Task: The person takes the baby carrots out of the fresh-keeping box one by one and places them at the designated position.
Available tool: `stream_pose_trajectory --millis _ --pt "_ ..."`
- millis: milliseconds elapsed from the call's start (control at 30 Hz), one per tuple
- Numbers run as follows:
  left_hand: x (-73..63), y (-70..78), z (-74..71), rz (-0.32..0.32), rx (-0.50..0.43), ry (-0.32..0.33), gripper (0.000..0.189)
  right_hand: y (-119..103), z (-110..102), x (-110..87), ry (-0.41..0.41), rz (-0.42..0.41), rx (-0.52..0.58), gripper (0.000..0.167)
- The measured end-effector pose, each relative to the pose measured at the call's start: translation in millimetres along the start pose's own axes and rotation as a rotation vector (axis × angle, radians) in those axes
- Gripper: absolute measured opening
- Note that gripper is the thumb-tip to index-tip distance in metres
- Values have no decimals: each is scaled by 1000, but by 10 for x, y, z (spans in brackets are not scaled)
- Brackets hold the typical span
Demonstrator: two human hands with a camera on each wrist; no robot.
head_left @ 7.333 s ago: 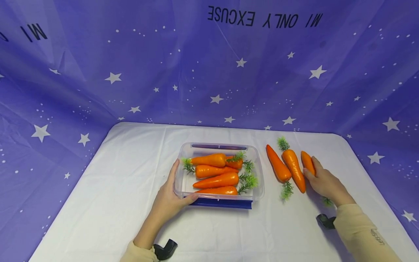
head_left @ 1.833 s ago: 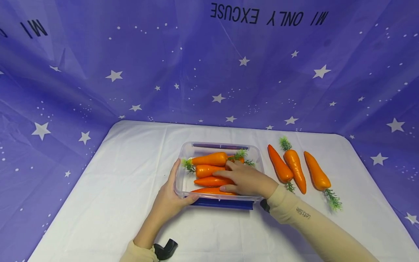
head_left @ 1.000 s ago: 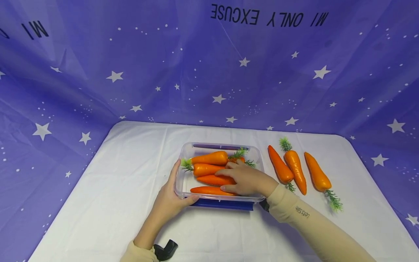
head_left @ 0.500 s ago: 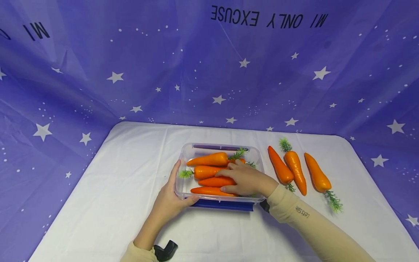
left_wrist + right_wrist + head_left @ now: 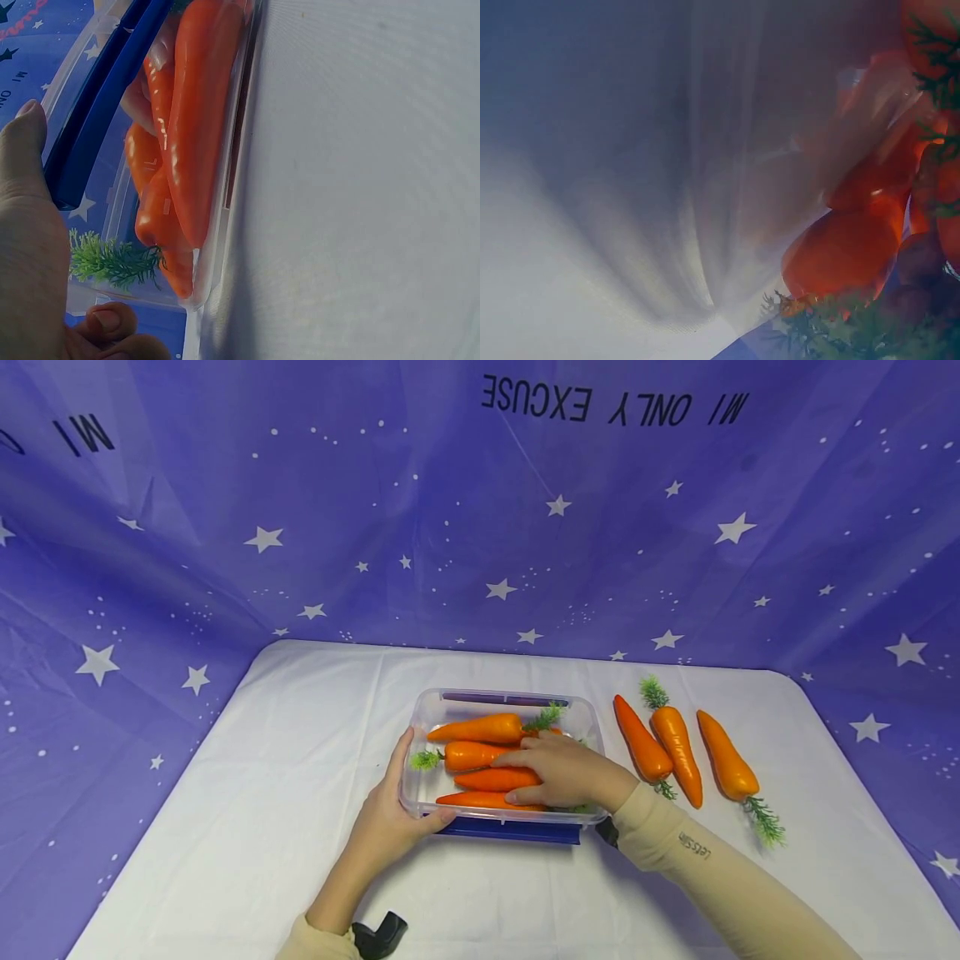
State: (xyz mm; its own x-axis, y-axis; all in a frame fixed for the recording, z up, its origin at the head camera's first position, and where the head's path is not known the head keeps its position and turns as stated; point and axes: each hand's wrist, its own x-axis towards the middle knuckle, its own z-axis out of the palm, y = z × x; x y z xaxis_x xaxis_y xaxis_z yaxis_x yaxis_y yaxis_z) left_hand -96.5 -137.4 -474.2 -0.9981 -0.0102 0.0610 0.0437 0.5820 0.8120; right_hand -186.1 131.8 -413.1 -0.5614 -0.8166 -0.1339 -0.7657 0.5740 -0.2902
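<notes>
Since the earliest frame, your right hand (image 5: 561,768) has moved off the loose carrots (image 5: 677,757) and into the box (image 5: 480,815); inside, the left-pointing leaves (image 5: 425,761) have come clear of the far carrot's (image 5: 477,727) tip. Your left hand (image 5: 388,810) is clamped on the left end of the box, thumb over the near rim. Your right hand lies with fingers spread over the boxed carrots (image 5: 474,756); you cannot tell whether it pinches one. The hands are apart. Status: four carrots show plainly in the box, side by side, with part of another beyond your right hand. Three remain on the table (image 5: 285,777), right of the box. No lid shows, and the near clip (image 5: 517,832) is unfastened. Judge the work as partway: the boxed carrots look roughly aligned, the outside three unpacked.
</notes>
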Motion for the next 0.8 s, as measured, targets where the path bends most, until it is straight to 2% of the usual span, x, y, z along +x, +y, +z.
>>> stream_pose_trajectory --millis 200,333,433,500,600,800 --pt "-5 7 -1 1 -5 2 118 -16 -16 -5 -11 16 55 47" --pt "-4 12 -3 -2 -12 1 119 -23 -37 -25 -3 38 54 45" --pt "-4 11 -2 2 -13 1 118 -41 -82 -45 14 38 68 43" --pt "-5 10 -1 3 -13 1 118 -55 -111 -52 34 -2 76 42" --pt "-6 10 -1 0 -14 -2 118 -84 -167 -88 62 -11 77 42" --pt "-2 9 0 -5 -10 1 119 -119 -257 -171 102 44 82 46"
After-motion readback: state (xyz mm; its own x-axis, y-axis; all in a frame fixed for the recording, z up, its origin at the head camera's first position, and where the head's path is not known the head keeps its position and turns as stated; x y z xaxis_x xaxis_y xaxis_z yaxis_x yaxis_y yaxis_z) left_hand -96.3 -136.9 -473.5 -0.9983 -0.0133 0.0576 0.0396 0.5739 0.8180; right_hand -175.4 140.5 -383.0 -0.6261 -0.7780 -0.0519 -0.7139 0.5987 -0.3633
